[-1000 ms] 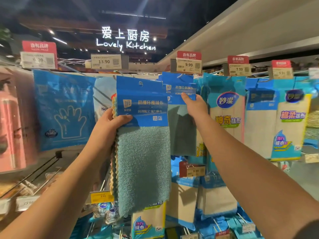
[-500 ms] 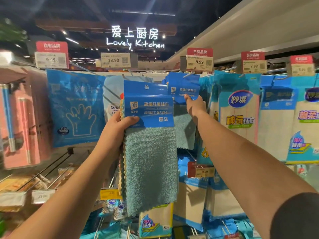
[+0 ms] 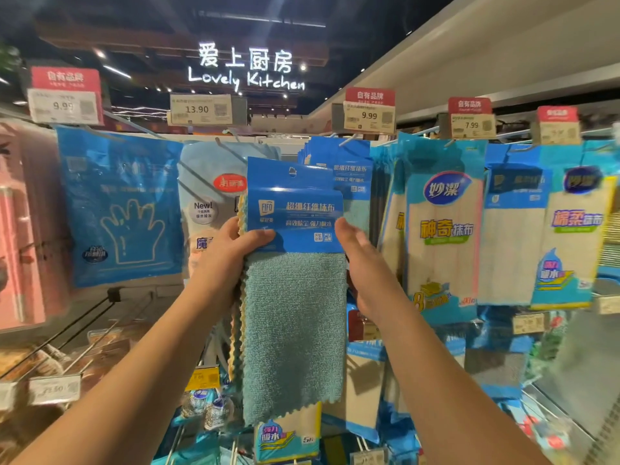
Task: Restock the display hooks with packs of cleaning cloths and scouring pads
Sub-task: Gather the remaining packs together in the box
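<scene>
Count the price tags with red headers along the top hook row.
4: far left red-topped tag, centre red-topped tag, right red-topped tag, far-right red-topped tag. Others may lie beyond the frame.

I've got a stack of cloth packs (image 3: 295, 297) up in front of me, hanging upright: teal microfibre cloth under a blue card header with white lettering and a punched hang hole at the top. Yellow scalloped edges of the packs behind peek out on the left. Just behind, matching blue-header packs (image 3: 349, 176) hang on the display hook (image 3: 347, 139), nearly hidden.
</scene>
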Demonstrator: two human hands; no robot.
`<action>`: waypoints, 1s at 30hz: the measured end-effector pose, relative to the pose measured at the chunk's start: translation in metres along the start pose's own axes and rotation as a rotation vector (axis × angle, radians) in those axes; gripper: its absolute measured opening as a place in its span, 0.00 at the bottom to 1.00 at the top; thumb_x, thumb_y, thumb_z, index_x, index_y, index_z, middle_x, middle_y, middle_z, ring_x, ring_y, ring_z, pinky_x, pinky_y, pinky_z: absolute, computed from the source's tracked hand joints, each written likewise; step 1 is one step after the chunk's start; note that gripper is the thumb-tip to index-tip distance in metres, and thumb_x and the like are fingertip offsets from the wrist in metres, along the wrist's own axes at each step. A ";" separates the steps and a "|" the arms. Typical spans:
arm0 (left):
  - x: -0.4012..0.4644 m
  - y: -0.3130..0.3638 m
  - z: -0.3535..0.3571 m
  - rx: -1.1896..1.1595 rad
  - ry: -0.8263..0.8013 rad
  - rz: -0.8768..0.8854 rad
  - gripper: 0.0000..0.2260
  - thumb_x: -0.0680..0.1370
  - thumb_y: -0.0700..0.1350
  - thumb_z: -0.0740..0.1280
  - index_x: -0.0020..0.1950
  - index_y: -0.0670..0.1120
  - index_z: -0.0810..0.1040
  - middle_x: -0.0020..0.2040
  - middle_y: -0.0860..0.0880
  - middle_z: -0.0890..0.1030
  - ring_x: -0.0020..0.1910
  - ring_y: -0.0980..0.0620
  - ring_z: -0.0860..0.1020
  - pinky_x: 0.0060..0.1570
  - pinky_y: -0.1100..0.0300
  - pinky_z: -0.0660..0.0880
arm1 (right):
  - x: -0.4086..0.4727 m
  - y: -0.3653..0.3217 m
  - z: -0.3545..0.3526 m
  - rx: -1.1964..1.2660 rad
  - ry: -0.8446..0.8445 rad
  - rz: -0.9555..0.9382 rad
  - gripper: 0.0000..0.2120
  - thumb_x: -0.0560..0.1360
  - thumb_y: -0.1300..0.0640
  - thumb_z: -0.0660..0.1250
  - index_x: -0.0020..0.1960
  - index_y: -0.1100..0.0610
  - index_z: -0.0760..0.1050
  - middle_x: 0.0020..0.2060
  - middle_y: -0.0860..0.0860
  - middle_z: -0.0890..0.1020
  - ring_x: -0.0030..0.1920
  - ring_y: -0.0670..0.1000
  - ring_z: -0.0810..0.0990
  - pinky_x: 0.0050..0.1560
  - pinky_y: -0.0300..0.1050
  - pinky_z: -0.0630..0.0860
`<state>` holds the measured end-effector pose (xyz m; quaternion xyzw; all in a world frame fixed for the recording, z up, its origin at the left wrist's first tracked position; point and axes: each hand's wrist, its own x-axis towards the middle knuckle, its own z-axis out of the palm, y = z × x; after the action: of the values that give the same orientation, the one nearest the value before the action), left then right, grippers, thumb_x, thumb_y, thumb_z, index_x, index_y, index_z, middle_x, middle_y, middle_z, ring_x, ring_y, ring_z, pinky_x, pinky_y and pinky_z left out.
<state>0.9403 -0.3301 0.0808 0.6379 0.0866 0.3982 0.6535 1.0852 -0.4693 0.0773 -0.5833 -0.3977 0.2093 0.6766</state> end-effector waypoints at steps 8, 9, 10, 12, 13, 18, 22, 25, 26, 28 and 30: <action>0.009 -0.010 0.019 0.157 0.041 -0.039 0.40 0.62 0.60 0.79 0.68 0.47 0.70 0.59 0.46 0.84 0.54 0.46 0.85 0.55 0.46 0.80 | -0.002 0.010 -0.014 0.186 0.061 -0.006 0.14 0.74 0.49 0.72 0.59 0.47 0.77 0.52 0.46 0.86 0.55 0.50 0.84 0.63 0.59 0.77; 0.009 -0.010 0.021 0.219 0.057 -0.025 0.38 0.64 0.62 0.78 0.67 0.47 0.71 0.59 0.47 0.84 0.54 0.47 0.84 0.56 0.48 0.80 | -0.001 0.011 -0.016 0.216 0.056 -0.001 0.16 0.73 0.49 0.73 0.60 0.48 0.77 0.53 0.48 0.86 0.56 0.52 0.84 0.64 0.61 0.76; 0.009 -0.011 0.023 0.292 0.075 0.002 0.32 0.69 0.63 0.75 0.65 0.47 0.71 0.57 0.49 0.83 0.54 0.50 0.84 0.54 0.55 0.79 | -0.001 0.013 -0.017 0.236 0.057 0.015 0.18 0.73 0.48 0.73 0.61 0.49 0.77 0.55 0.50 0.85 0.58 0.54 0.83 0.65 0.63 0.74; 0.008 -0.010 0.028 0.430 0.152 0.035 0.20 0.80 0.61 0.65 0.62 0.47 0.72 0.51 0.54 0.81 0.48 0.57 0.81 0.41 0.67 0.74 | 0.003 0.018 -0.021 0.281 0.075 0.024 0.17 0.74 0.50 0.73 0.61 0.49 0.77 0.56 0.51 0.85 0.60 0.55 0.82 0.66 0.64 0.73; 0.008 -0.010 0.030 0.443 0.198 0.025 0.19 0.81 0.61 0.62 0.60 0.48 0.73 0.49 0.55 0.81 0.46 0.59 0.80 0.37 0.66 0.72 | 0.004 0.019 -0.022 0.294 0.086 0.013 0.15 0.76 0.51 0.71 0.61 0.50 0.77 0.56 0.50 0.85 0.60 0.55 0.82 0.67 0.64 0.73; 0.009 -0.008 0.018 0.403 0.350 0.018 0.19 0.81 0.63 0.63 0.59 0.48 0.76 0.50 0.51 0.84 0.44 0.53 0.82 0.35 0.58 0.76 | 0.011 0.012 -0.040 0.256 0.202 -0.077 0.08 0.79 0.55 0.68 0.58 0.49 0.77 0.53 0.49 0.85 0.55 0.52 0.84 0.60 0.57 0.78; 0.005 0.000 -0.001 0.476 0.416 0.073 0.16 0.81 0.63 0.61 0.57 0.52 0.74 0.47 0.59 0.81 0.46 0.56 0.81 0.43 0.55 0.78 | 0.027 -0.001 -0.064 0.135 0.305 -0.175 0.16 0.79 0.55 0.69 0.64 0.53 0.71 0.55 0.47 0.84 0.54 0.47 0.84 0.56 0.51 0.80; 0.002 0.006 -0.009 0.490 0.442 0.102 0.18 0.81 0.64 0.62 0.57 0.51 0.76 0.49 0.54 0.83 0.48 0.50 0.82 0.50 0.44 0.80 | 0.046 -0.008 -0.073 0.038 0.300 -0.204 0.17 0.79 0.54 0.69 0.65 0.52 0.70 0.57 0.47 0.82 0.56 0.47 0.83 0.61 0.53 0.79; 0.002 0.007 -0.010 0.494 0.445 0.109 0.18 0.81 0.64 0.62 0.58 0.51 0.77 0.49 0.53 0.83 0.49 0.50 0.83 0.50 0.43 0.80 | 0.052 -0.010 -0.075 0.003 0.298 -0.210 0.16 0.79 0.53 0.69 0.64 0.51 0.71 0.57 0.47 0.83 0.56 0.48 0.83 0.62 0.55 0.78; 0.000 0.009 -0.011 0.472 0.441 0.113 0.17 0.80 0.64 0.62 0.57 0.53 0.77 0.50 0.53 0.84 0.49 0.50 0.83 0.51 0.42 0.81 | 0.062 -0.014 -0.075 -0.044 0.292 -0.226 0.15 0.78 0.51 0.69 0.63 0.49 0.72 0.56 0.46 0.83 0.57 0.48 0.82 0.63 0.57 0.77; -0.003 0.011 -0.011 0.443 0.433 0.109 0.16 0.80 0.65 0.63 0.56 0.54 0.78 0.51 0.53 0.85 0.48 0.52 0.84 0.51 0.41 0.81 | 0.069 -0.017 -0.075 -0.044 0.281 -0.239 0.14 0.78 0.50 0.69 0.63 0.47 0.72 0.56 0.45 0.83 0.56 0.47 0.83 0.63 0.57 0.77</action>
<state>0.9269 -0.3246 0.0881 0.6690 0.2741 0.5307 0.4424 1.1820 -0.4682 0.1141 -0.5698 -0.3702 0.0350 0.7328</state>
